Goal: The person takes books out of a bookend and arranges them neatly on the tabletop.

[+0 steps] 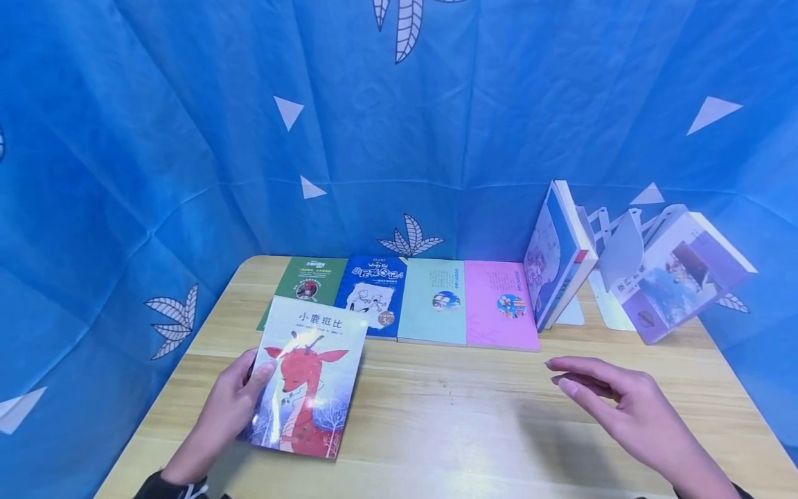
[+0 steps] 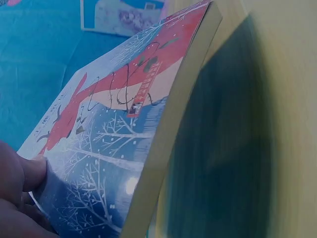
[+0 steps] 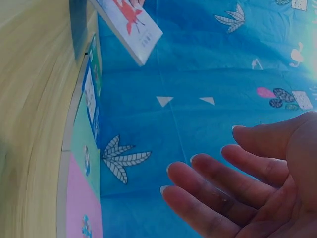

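Observation:
My left hand (image 1: 232, 394) grips the left edge of a paperback book (image 1: 307, 378) with a red deer on its cover, thumb on the front. The left wrist view shows this book (image 2: 114, 119) raised above the table, its shadow (image 2: 223, 148) beside it; the fingers behind it are hidden. Over the right part of the table, my right hand (image 1: 630, 409) hovers with nothing in it. Its fingers are relaxed and slightly bent, as the right wrist view of the hand (image 3: 233, 193) also shows.
Lying along the back of the table (image 1: 436, 430) are a green book (image 1: 324, 270), a blue book (image 1: 374, 277), a mint book (image 1: 430, 322) and a pink book (image 1: 492, 329). To their right, books (image 1: 551, 256) stand upright by a white bookend (image 1: 623, 242); a purple book (image 1: 679, 284) leans there. Blue cloth (image 1: 374, 125) hangs behind.

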Available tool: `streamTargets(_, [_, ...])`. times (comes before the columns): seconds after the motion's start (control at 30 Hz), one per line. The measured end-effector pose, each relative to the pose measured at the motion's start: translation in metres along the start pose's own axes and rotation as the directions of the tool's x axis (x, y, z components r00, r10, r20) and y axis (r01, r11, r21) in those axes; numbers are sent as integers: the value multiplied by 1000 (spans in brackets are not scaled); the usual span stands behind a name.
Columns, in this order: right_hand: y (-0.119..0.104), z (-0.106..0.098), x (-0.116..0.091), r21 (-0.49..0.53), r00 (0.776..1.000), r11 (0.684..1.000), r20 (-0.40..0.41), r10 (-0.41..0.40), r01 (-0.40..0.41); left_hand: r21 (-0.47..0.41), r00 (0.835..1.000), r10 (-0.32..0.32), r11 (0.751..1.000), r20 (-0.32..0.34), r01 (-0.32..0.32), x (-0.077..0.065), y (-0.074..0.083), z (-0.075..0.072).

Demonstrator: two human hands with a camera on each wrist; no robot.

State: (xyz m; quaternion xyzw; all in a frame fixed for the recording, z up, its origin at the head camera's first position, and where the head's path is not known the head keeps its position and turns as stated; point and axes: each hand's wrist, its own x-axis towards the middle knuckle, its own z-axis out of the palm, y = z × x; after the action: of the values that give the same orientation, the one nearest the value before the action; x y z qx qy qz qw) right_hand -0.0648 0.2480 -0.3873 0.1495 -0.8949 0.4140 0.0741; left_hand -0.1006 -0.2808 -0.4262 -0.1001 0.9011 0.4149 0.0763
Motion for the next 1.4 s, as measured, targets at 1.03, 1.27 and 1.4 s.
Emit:
streamTargets(1.03, [22,-19,0,-34,996,996,-45,75,-77,93,956,-256,965,140,245,27,-63,-35])
streamTargets(1.27, [23,-28,2,-65,992,991,-48,118,-121,182,969,-222,963,112,200,33,-67,-39])
streamTargets(1.4, [21,-30,3,-70,991,989,-48,126,-129,232,970,-223,953,96,196,35,-68,-40])
